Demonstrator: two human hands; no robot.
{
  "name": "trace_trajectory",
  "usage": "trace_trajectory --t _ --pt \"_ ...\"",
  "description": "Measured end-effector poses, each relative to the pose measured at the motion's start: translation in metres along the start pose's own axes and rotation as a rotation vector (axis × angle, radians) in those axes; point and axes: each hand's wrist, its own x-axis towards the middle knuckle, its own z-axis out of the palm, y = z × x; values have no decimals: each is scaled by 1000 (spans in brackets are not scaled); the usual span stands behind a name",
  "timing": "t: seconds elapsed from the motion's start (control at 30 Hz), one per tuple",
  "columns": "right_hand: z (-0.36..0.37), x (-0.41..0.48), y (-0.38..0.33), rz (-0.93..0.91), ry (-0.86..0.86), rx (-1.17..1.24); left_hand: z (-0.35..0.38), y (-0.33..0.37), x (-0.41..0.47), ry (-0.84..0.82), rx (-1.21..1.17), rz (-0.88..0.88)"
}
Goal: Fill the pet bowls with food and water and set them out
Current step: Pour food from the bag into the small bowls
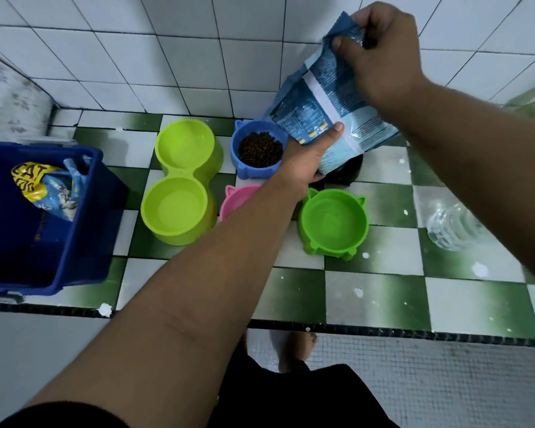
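Here, the food bag (331, 97) hung over a black bowl (345, 173). The left hand (306, 162) gripped its base, apparently bearing the weight, and the right hand (380, 47) pinched its top. Alongside, the blue bowl (260, 149) held kibble and the green bowl (334, 225) none.

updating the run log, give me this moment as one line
left hand holds food bag bottom | right hand pinches top | blue bowl holds kibble

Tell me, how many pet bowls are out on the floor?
5. A lime double bowl at left, a blue bowl holding kibble, a pink bowl partly hidden by the forearm, a green bowl at right, and a black bowl mostly hidden under the food bag.
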Motion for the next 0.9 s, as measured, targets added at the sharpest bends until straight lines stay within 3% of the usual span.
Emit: trace_trajectory --t 0.23,0.53,0.9 --pt "-41 -1 3 -91 -18 -84 45 -9 -13 -99 -83 -11" --pt "-52 -3 49 46 -46 -359 107 -49 -28 -175 -222 -194" --pt "-40 9 63 6 -215 -485 131 -63 -20 -205 -356 -212"
